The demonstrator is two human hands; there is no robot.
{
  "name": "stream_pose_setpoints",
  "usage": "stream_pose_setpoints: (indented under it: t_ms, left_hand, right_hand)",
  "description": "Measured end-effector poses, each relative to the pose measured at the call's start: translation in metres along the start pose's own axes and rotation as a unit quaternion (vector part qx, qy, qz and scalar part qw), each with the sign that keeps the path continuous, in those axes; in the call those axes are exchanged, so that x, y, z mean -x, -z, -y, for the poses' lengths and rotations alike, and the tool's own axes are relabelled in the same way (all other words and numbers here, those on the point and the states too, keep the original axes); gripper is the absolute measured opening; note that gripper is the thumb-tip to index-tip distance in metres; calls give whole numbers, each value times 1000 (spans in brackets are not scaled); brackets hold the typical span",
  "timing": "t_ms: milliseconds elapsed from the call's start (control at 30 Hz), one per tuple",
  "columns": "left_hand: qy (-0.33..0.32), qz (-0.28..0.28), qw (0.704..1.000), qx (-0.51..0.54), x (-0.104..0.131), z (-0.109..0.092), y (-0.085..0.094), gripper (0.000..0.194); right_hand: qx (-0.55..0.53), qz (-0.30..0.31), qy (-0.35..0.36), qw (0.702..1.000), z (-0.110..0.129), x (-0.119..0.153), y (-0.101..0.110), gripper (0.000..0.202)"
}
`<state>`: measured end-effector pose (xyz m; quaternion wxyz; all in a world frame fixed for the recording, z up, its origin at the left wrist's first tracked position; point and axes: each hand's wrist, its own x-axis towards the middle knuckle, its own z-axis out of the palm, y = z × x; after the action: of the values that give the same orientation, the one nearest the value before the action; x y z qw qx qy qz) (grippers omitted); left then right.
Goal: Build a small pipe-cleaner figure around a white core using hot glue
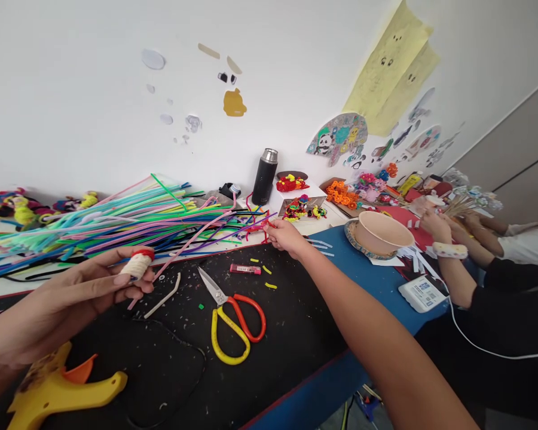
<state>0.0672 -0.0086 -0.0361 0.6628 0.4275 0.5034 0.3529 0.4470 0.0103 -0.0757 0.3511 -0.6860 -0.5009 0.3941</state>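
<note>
My left hand (112,278) pinches a small wound coil of pipe cleaner (138,266), cream with a red band on top, above the black mat. Stretched out toward the back, my right hand (284,236) has its fingers closed on a red pipe cleaner (255,228) beside the pile. Between the hands lie scissors (226,310) with one yellow and one red handle, blades parted. A bent cream pipe cleaner (164,297) rests near my left hand. Below that hand is a yellow glue gun (72,394) with an orange trigger, partly hidden.
A large pile of coloured pipe cleaners (116,221) runs along the wall. A black thermos (264,179) stands behind my right hand. Rightward are a clay-coloured bowl (385,230), a white box with a cable (424,294) and another person's arms (457,269). Yellow snippets (271,285) dot the mat.
</note>
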Motion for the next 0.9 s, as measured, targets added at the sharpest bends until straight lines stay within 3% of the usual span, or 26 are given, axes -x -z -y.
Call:
stream_pose_setpoints:
  t_ms: [100, 200, 367, 600, 700, 900]
  left_hand:
    - [-2, 8, 1000, 3, -2, 2, 3, 56]
    - [-11, 24, 1000, 14, -4, 4, 7, 57]
    - [-46, 68, 996, 31, -6, 5, 12, 50]
    - [-68, 70, 994, 50, -3, -1, 19, 49]
    - [-85, 72, 992, 61, -1, -4, 22, 50]
    - [-98, 87, 988, 86, -4, -6, 26, 47]
  right_hand:
    - [-59, 50, -16, 997, 6, 19, -1, 34]
    - [-169, 122, -68, 976, 8, 38, -4, 37]
    - [-205, 190, -107, 954, 18, 48, -13, 32]
    - [-285, 90, -44, 953, 55, 13, -20, 32]
    - [-270, 105, -67, 955, 47, 17, -33, 33]
    - [-234, 173, -94, 952, 16, 59, -51, 36]
